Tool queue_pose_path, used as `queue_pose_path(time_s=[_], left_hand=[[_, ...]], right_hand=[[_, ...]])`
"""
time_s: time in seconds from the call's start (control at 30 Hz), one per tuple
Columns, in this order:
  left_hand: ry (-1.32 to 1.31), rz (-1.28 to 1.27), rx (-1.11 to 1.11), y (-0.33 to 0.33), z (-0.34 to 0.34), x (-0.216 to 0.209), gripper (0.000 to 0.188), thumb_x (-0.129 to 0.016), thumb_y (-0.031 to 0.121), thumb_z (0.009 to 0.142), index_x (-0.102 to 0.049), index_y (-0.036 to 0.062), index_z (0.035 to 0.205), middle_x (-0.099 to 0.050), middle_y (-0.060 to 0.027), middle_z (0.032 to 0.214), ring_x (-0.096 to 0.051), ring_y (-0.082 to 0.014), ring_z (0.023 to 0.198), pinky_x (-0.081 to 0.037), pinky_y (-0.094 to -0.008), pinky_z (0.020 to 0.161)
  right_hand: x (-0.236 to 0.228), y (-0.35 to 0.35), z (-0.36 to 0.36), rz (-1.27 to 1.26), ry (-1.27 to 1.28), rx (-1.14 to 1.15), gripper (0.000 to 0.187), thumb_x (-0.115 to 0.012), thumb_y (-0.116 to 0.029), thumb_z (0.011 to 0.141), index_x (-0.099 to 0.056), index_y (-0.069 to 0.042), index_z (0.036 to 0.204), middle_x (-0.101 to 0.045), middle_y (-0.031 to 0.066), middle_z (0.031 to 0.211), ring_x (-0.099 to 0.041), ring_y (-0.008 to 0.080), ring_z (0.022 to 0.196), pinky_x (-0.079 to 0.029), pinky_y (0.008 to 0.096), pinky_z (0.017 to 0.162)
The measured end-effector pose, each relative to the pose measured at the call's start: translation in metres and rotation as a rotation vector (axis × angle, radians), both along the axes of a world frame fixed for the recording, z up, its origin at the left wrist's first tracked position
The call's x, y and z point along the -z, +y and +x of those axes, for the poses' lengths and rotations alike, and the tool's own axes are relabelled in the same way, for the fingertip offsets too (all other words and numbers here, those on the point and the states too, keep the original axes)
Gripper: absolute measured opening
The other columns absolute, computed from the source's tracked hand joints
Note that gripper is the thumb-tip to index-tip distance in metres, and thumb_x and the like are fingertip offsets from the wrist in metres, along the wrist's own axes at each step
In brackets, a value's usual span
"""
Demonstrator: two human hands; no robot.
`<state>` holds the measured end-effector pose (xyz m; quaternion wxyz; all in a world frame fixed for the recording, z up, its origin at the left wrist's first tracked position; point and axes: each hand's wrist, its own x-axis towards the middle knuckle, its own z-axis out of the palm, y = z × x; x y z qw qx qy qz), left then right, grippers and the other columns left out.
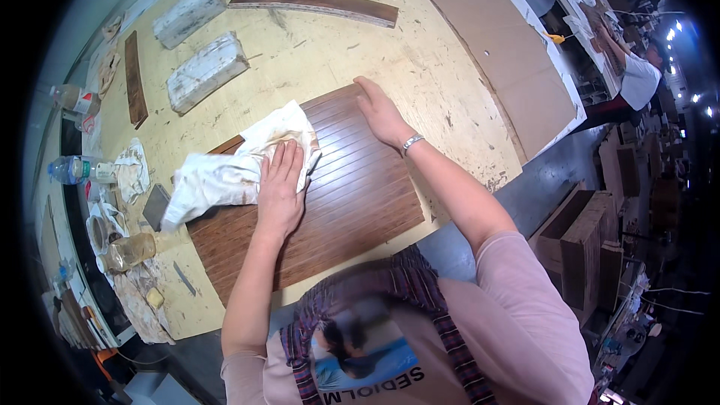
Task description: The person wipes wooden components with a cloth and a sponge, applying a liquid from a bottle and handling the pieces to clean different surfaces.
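A brown wooden panel (365,180) with parallel grooves and a glossy surface lies flat on the worktable in front of me. My left hand (283,187) rests on a white cloth (217,180) with brown stains, its fingers stretched flat and pressing it onto the panel. The cloth's loose end spreads left past the panel's edge. At the far right corner my right hand (381,114) grips the panel by its edge, thumb toward the top face. The undersides of the fingers on both hands are hidden.
Two whitish blocks (208,71), a curved wooden strip (315,6) and a narrow dark strip (135,79) lie on the worktable (322,52). Bottles and a jar (131,251) line the left side. Cardboard (510,60) covers the right. A person (637,82) stands farther right.
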<state>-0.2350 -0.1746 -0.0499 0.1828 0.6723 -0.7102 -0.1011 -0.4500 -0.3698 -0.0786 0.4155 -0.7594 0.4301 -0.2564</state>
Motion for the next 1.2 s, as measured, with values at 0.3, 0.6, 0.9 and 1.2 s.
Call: queue_pose_path(time_s=[0.3, 0.6, 0.9, 1.2], left_hand=[[-0.093, 0.030, -0.260, 0.016, 0.068, 0.014, 0.053, -0.040, 0.000, 0.090, -0.045, 0.0065, 0.143, -0.045, -0.0177, 0.146, -0.035, -0.0296, 0.141, -0.017, -0.0444, 0.119], [0.481, 0.094, -0.084, -0.034, 0.043, -0.032, 0.037, -0.048, 0.001, 0.090, -0.063, 0.0020, 0.124, -0.055, -0.0183, 0.135, -0.048, -0.0337, 0.129, -0.032, -0.0404, 0.112], [-0.204, 0.068, 0.503, -0.115, -0.034, 0.045, 0.071, -0.052, 0.041, 0.096, -0.027, 0.0022, 0.149, -0.027, -0.0186, 0.155, -0.020, -0.0342, 0.144, -0.014, -0.0426, 0.120], [-0.326, 0.037, 0.080, -0.102, -0.012, 0.039, 0.068, -0.038, 0.045, 0.099, -0.029, 0.0000, 0.149, -0.029, -0.0237, 0.153, -0.029, -0.0432, 0.139, -0.024, -0.0546, 0.112]], right_hand=[[0.006, 0.007, 0.010, -0.055, -0.032, 0.003, 0.044, -0.048, -0.013, 0.096, -0.041, 0.001, 0.138, -0.043, 0.0244, 0.141, -0.042, 0.0366, 0.131, -0.035, 0.0380, 0.111], [0.031, -0.013, -0.014, 0.054, -0.014, -0.009, 0.050, -0.042, -0.024, 0.099, -0.039, 0.001, 0.143, -0.032, 0.0223, 0.152, -0.026, 0.0322, 0.144, -0.017, 0.0386, 0.120], [0.031, 0.005, 0.003, -0.111, -0.126, 0.058, 0.024, -0.055, -0.012, 0.085, -0.059, -0.002, 0.106, -0.060, 0.0214, 0.105, -0.059, 0.0367, 0.099, -0.048, 0.0398, 0.084], [0.045, -0.014, 0.023, -0.180, -0.131, 0.088, 0.024, -0.049, -0.015, 0.093, -0.054, -0.001, 0.111, -0.058, 0.0225, 0.108, -0.058, 0.0415, 0.102, -0.048, 0.0455, 0.087]])
